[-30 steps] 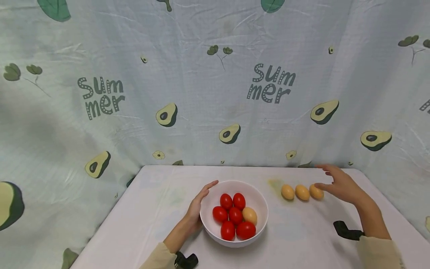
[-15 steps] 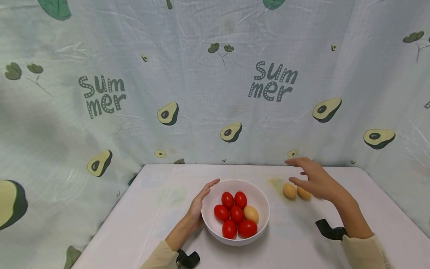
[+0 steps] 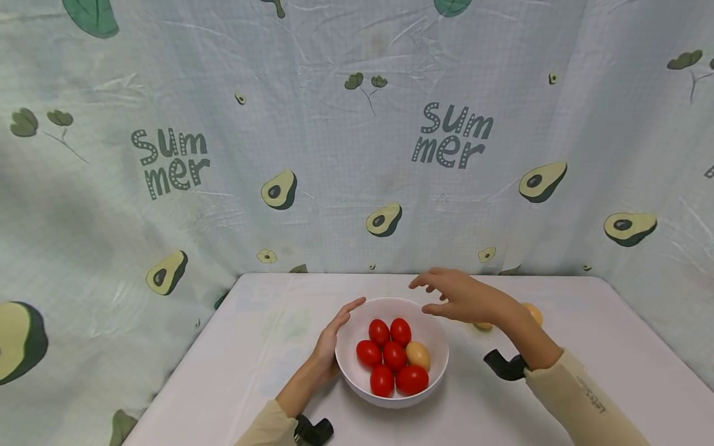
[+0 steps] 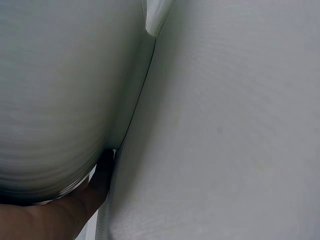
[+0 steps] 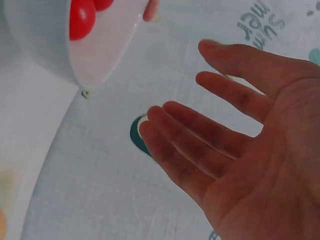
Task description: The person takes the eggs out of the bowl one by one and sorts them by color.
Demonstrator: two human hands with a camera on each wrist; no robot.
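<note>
A white bowl (image 3: 348, 334) stands on the table with several red plum-shaped tomatoes (image 3: 394, 356) and one yellow egg-shaped piece (image 3: 418, 355) in it. My left hand (image 3: 326, 344) holds the bowl's left side, fingers along its outer wall; in the left wrist view a fingertip (image 4: 104, 167) touches its underside. My right hand (image 3: 465, 297) hovers at the bowl's far right rim, fingers spread and slightly bent, with nothing in them. The right wrist view shows its bare palm (image 5: 265, 190). Behind that hand, yellow pieces (image 3: 533, 313) lie on the table, partly hidden.
The white table (image 3: 268, 310) ends at a hanging cloth (image 3: 323, 142) printed with avocados and lettering. Black wrist mounts (image 3: 504, 365) sit at both sleeves. A yellowish stain marks the tabletop near the yellow pieces in the right wrist view.
My right hand has moved left from above the yellow pieces to the bowl's far right rim, carrying nothing. My left hand and the bowl have stayed in place.
</note>
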